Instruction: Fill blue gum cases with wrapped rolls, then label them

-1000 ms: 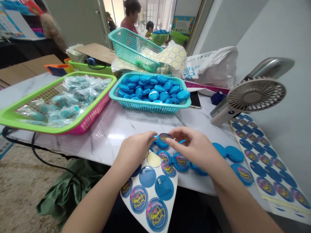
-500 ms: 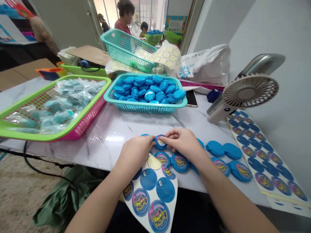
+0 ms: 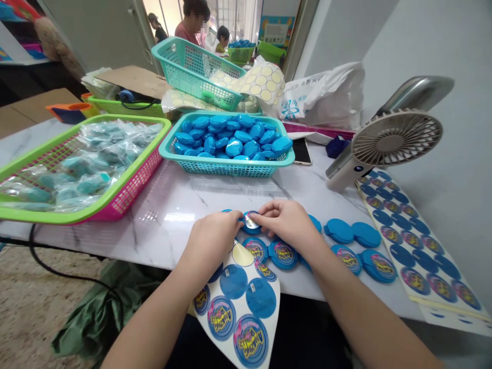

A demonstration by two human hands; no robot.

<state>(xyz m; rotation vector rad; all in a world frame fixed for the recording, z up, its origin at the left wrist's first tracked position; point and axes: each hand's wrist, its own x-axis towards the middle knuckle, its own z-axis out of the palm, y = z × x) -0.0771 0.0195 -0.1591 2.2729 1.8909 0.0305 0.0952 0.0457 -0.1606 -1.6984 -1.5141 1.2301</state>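
My left hand (image 3: 216,231) is closed, its fingertips at the left edge of a blue round case (image 3: 252,228). A sheet of round stickers (image 3: 246,297) hangs from under this hand toward my lap, one backing spot bare and pale yellow. The thumb and fingers of my right hand (image 3: 286,223) pinch a round printed sticker (image 3: 251,219) over that case; light glints off it. Nearer me lie stickered blue cases (image 3: 283,254), with more at the right (image 3: 380,265). Plain blue cases (image 3: 339,230) lie behind those. My right hand and forearm partly hide the row.
A teal basket (image 3: 230,166) of blue cases stands behind my hands. At left is a green-and-pink basket (image 3: 130,192) of bagged pieces. To the right are a handheld fan (image 3: 395,139) and more sticker sheets (image 3: 418,246). A phone (image 3: 303,152) lies behind; people sit beyond the table.
The sticker at my right fingertips now catches the light, its print less visible. Both hands stay nearly in place over the same case. The whole view has shifted slightly.
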